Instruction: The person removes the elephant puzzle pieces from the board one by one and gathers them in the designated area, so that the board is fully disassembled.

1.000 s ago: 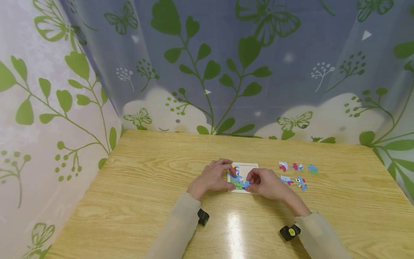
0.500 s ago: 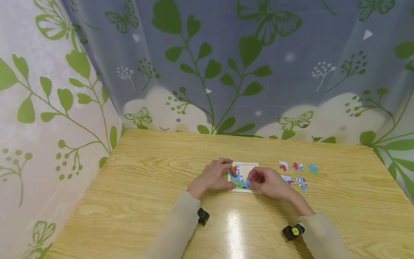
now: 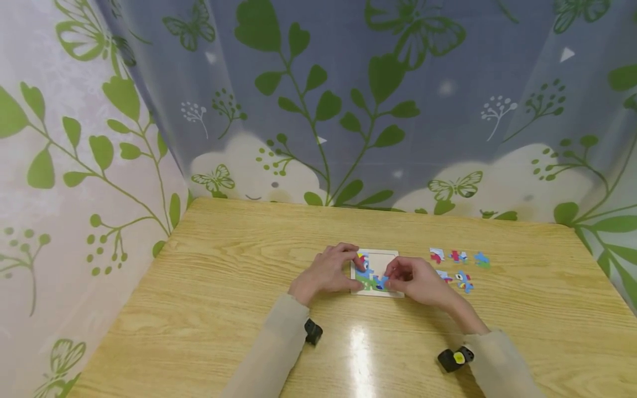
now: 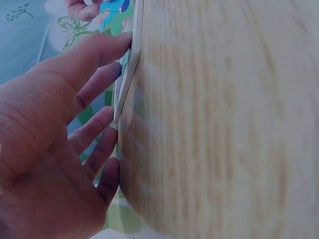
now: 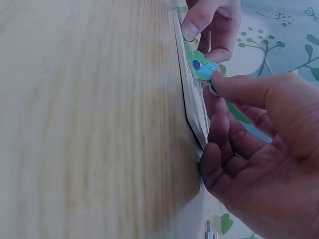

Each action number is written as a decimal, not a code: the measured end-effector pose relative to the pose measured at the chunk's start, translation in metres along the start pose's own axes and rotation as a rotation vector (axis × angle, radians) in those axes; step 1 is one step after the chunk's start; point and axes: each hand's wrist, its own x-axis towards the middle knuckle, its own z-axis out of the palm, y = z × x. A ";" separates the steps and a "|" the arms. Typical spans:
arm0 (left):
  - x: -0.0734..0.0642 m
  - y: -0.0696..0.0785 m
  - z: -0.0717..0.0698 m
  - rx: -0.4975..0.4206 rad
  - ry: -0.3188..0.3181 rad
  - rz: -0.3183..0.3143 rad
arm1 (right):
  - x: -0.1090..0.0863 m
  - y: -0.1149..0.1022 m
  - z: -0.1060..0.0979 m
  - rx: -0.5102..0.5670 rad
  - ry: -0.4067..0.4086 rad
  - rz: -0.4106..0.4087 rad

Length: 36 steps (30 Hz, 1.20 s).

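Observation:
A small jigsaw puzzle in a pale wooden frame (image 3: 378, 294) lies on the table in the head view. Blue and green pieces fill its left side and part of the bottom. My left hand (image 3: 327, 271) rests at the frame's left, its thumb at the lower corner and its index fingertip over the fitted pieces. In the left wrist view, the other fingertips of the left hand (image 4: 55, 124) reach the tabletop beside the frame. My right hand (image 3: 420, 281) pinches a blue-and-green puzzle piece (image 5: 203, 69) between thumb and fingers, low over the frame's bottom right.
Several loose puzzle pieces lie in two rows right of the frame, among them a red and white piece (image 3: 436, 255), a blue and green one (image 3: 481, 259) and one with an eye (image 3: 464, 281). A patterned curtain (image 3: 318, 110) hangs behind the wooden table (image 3: 239, 243).
My right hand has shifted slightly right with the pinched piece, toward the frame's lower right. My left hand keeps its place on the frame.

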 end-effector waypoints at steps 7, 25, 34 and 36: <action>-0.001 -0.001 0.000 -0.005 0.001 -0.006 | -0.007 0.001 -0.004 0.001 0.021 -0.002; -0.002 0.000 0.001 -0.007 -0.004 0.000 | -0.033 0.016 -0.025 -0.025 0.092 0.005; -0.001 0.002 0.001 0.007 -0.008 -0.001 | -0.050 0.021 -0.041 -0.016 0.129 0.007; -0.001 0.001 0.001 0.004 -0.008 0.003 | -0.053 0.022 -0.044 -0.035 0.142 0.008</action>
